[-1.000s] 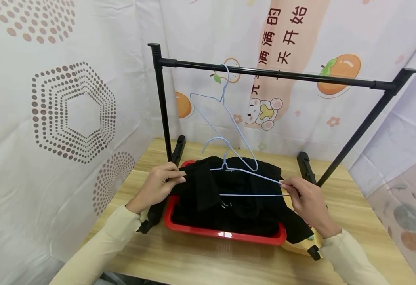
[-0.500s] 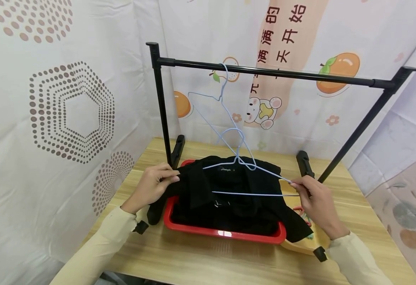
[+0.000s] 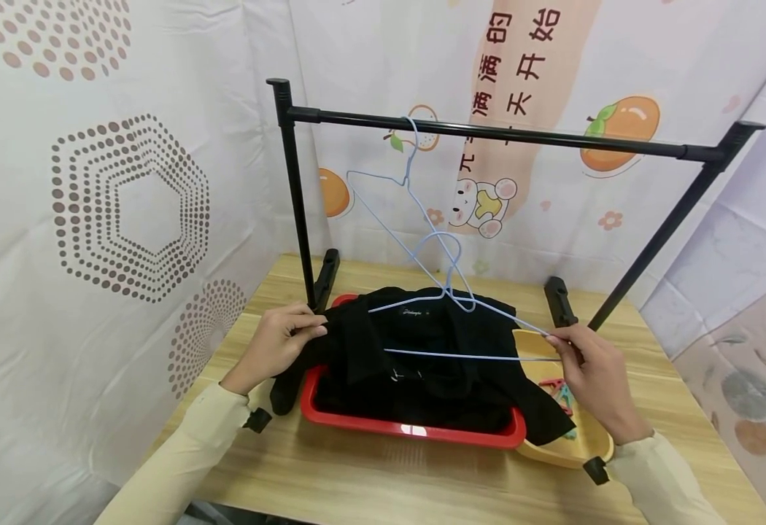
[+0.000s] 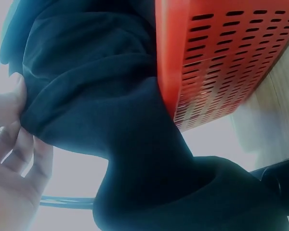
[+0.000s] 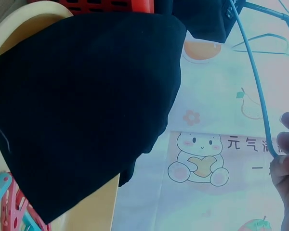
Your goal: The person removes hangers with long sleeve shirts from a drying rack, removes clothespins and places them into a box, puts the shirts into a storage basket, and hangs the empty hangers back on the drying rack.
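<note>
A black top (image 3: 422, 379) with a small collar label lies heaped over a red basket (image 3: 416, 432), one sleeve hanging past the basket's right side. My left hand (image 3: 282, 341) pinches its left shoulder area between thumb and fingers; the left wrist view shows the dark cloth (image 4: 91, 91) at the fingertips. In my right hand (image 3: 589, 375) is the right end of a light blue hanger (image 3: 481, 356), pinched at the corner. The hanger's left end is hidden inside the top, and its hook stands up above the collar. In the right wrist view the hanger's bar (image 5: 256, 84) runs to my fingertips.
A black clothes rack (image 3: 508, 133) stands over the basket, with another blue hanger (image 3: 411, 175) hung on its rail. At the right, a yellow tray (image 3: 596, 437) holds several coloured clothespins (image 3: 556, 390). Printed curtains (image 3: 370, 44) enclose the wooden table (image 3: 357, 474).
My right hand has moved right with the hanger, whose hook has shifted right and up; more of its left arm shows outside the cloth. My left hand has shifted slightly left, still pinching the top.
</note>
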`<state>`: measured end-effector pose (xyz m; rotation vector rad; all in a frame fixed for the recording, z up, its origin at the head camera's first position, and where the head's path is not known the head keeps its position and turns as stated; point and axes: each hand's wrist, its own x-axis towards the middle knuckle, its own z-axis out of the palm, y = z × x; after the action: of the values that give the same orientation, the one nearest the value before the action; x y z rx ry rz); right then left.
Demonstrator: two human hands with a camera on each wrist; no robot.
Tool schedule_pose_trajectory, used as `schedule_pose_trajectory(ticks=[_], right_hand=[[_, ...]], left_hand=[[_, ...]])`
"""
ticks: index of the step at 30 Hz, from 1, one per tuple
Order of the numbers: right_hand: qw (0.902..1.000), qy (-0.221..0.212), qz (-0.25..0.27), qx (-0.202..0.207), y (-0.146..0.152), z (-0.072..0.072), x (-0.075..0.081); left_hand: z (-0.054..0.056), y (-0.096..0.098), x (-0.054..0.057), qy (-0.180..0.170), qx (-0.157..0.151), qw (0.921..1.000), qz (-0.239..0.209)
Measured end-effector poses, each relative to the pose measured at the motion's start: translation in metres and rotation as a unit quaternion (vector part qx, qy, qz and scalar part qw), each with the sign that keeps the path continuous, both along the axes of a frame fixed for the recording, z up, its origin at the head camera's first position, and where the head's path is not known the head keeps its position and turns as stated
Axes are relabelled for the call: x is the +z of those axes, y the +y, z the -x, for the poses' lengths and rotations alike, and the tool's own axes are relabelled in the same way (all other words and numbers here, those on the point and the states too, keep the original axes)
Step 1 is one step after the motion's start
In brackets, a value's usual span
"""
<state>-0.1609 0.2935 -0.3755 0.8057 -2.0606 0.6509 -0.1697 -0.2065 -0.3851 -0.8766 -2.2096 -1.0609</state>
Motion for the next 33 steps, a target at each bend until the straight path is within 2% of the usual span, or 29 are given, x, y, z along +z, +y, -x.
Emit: schedule_pose_trajectory(ticks=[9, 22, 26, 30, 33], right_hand=[[1.0, 0.004, 0.002, -0.001, 0.006, -0.001, -0.002], [0.9998, 0.016, -0.001, -0.013, 0.021, -0.001, -0.003], [0.9997, 0.023, 0.001, -0.012, 0.026, -0.001, -0.002], [0.9996, 0.027, -0.001, -0.011, 0.028, -0.002, -0.002], [0.9995, 0.028, -0.005, -0.013, 0.03, -0.003, -0.002]], left_hand=[[0.002, 0.0, -0.003, -0.003, 0.004, 1.0, 0.005], [0.004, 0.0, -0.012, -0.046, 0.013, 0.9987, 0.015], [0.003, -0.003, -0.018, -0.093, 0.021, 0.9949, 0.033], [0.001, -0.005, -0.024, -0.151, 0.024, 0.9852, 0.076], [0.0, -0.006, -0.031, -0.172, 0.015, 0.9793, 0.106]])
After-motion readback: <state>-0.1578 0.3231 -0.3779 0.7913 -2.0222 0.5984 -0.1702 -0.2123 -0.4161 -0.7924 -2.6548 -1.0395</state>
